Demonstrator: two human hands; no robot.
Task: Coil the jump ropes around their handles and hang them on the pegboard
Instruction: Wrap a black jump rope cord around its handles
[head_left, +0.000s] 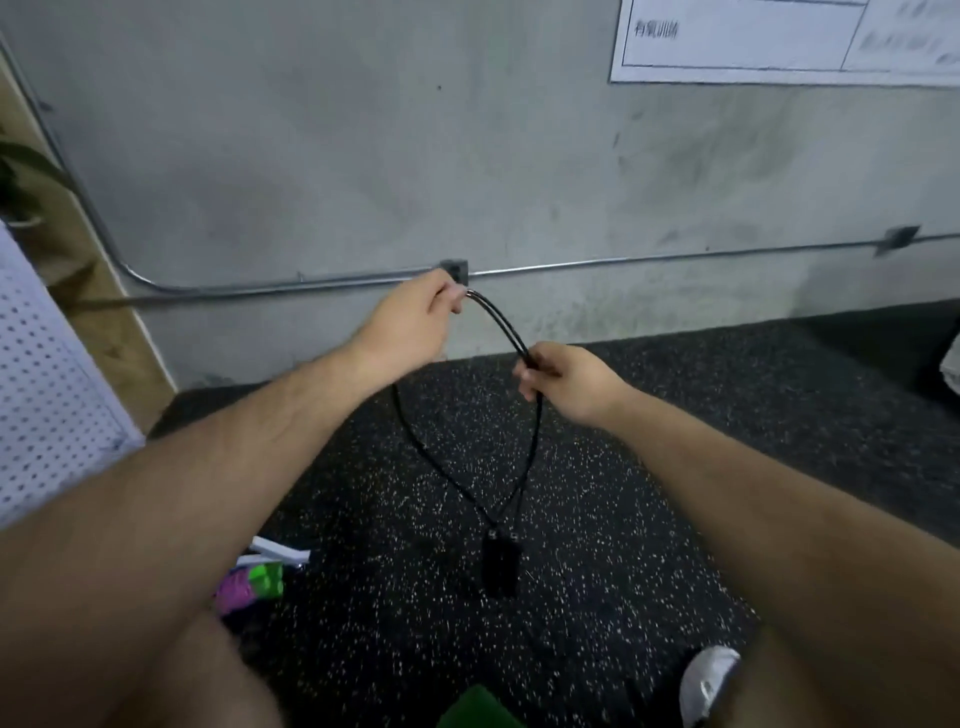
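While its handles (501, 569) dangle, left hand (415, 317) and right hand (566, 382) pinch the doubled rope (501, 325) — fingers curled

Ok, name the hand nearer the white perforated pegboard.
Left. The left hand pinches the black jump rope closer to the white perforated pegboard; the right hand grips it farther right.

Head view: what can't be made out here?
Black handles, head view: blurred, dark against the dark floor; shape unclear.
Pegboard, head view: cut off by the left edge; no pegs visible.
Colourful items, head view: partly hidden by the left forearm.
Wall poster, head view: cut by the top edge, text blurred.
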